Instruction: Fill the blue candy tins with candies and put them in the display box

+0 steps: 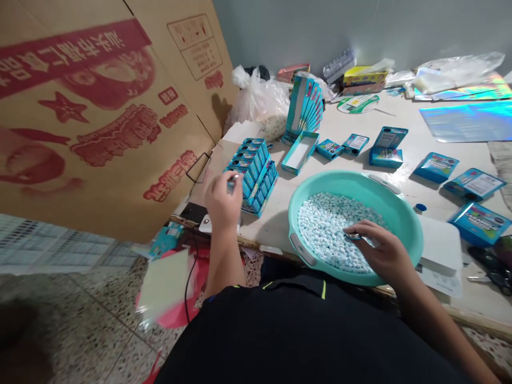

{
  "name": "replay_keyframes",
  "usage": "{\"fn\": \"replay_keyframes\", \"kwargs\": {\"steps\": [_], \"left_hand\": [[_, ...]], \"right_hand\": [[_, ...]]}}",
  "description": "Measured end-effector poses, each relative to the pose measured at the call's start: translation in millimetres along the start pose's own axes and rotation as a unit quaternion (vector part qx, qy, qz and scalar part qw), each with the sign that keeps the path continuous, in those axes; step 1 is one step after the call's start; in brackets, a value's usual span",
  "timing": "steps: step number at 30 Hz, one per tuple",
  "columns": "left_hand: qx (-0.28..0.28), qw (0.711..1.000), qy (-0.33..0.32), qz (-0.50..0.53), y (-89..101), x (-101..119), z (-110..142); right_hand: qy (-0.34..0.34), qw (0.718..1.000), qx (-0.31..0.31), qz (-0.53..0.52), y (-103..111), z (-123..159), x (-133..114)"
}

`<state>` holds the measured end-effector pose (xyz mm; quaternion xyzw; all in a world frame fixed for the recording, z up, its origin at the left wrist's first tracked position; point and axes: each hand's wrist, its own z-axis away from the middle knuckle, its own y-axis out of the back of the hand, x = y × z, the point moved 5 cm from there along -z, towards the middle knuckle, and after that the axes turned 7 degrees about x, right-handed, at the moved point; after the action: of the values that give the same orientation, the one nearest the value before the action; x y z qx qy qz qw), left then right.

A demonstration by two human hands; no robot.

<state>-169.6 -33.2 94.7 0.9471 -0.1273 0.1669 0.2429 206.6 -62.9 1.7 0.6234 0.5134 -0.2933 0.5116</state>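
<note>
The turquoise basin (410, 226) sits at the near edge of the table (404, 114), a layer of small pale pieces (326, 229) spread over its floor. The right hand (376, 248) reaches in over the basin's right side, fingers narrowed on a small round metallic piece (352, 236) just above the pale ones. Left of the basin, the left hand (224, 200) is raised with its fingers curled and nearly closed; something small and shiny shows at the fingertips – too small to tell what it is.

That hand is in front of a block of small blue packs (250, 160), which stands left of the basin in stepped rows. Beyond the basin are an open blue tray (300, 153), 2 closed flat boxes (330, 149) and a box with its lid raised (386, 156). Right of the basin lie 3 more blue boxes (436, 167), a small blue cap (420, 208) and a white device (442, 240) – the cap just beside the basin's rim. A big printed carton (120, 122) stands far left of the basin.
</note>
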Motion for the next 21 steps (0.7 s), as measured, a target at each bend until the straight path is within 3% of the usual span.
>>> {"fn": "replay_keyframes", "kwargs": {"steps": [2,4,8,12,16,21], "left_hand": [[0.008,0.998,-0.013,-0.053,8.1,-30,-9],[-0.023,0.997,-0.028,-0.063,7.4,-50,-9],[-0.049,0.996,-0.055,-0.053,1.8,-66,3],[0.014,0.995,-0.088,-0.044,-5.4,-73,15],[0.095,0.992,-0.058,-0.051,-22.6,-84,24],[0.150,0.987,-0.053,-0.030,-36.9,-85,24]], "right_hand": [[-0.014,1.000,0.003,-0.005,-1,-2,1],[-0.021,1.000,0.010,-0.006,-1,-4,3],[-0.018,0.999,0.037,-0.008,1,-5,4],[-0.023,0.999,0.047,0.009,2,-5,7],[-0.034,0.998,0.047,0.031,1,-6,9],[-0.046,0.998,0.034,0.036,-1,-7,10]]}}
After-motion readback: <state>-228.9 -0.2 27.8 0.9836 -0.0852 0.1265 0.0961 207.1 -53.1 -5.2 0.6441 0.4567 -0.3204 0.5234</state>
